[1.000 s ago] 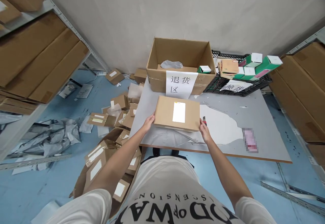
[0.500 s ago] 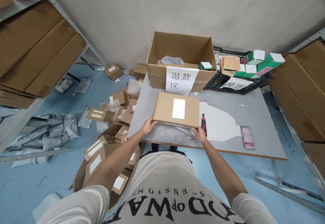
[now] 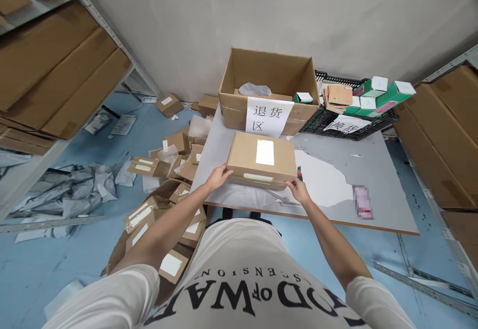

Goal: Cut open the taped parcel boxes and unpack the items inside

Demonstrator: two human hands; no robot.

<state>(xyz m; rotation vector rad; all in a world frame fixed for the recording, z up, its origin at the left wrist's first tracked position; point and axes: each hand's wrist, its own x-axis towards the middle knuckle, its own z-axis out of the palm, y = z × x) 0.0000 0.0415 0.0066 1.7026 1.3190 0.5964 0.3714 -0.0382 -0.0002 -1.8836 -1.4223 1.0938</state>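
Observation:
A brown cardboard box (image 3: 244,152) with a white label on top is held level over the front of the grey table (image 3: 358,150). My left hand (image 3: 218,177) grips its near left corner, and my right hand (image 3: 298,189) grips the near right corner; the fingertips are partly hidden by the box. A second white label with a yellowish strip shows on the near side. Just beyond my right hand, a red and black utility knife (image 3: 299,173) is mostly covered. White sheeting (image 3: 324,177) lies flat beneath and to the right.
A large open carton (image 3: 231,112) with a paper sign stands at the back. Beside it, a black crate (image 3: 317,122) holds green-and-white boxes. A blurred pink item (image 3: 363,202) lies at right. Discarded boxes (image 3: 149,166) pile up left of the table; shelving (image 3: 41,162) flanks it.
The held box has tipped so that more of its near side shows. Its right end and my right hand have shifted slightly right, covering most of the knife.

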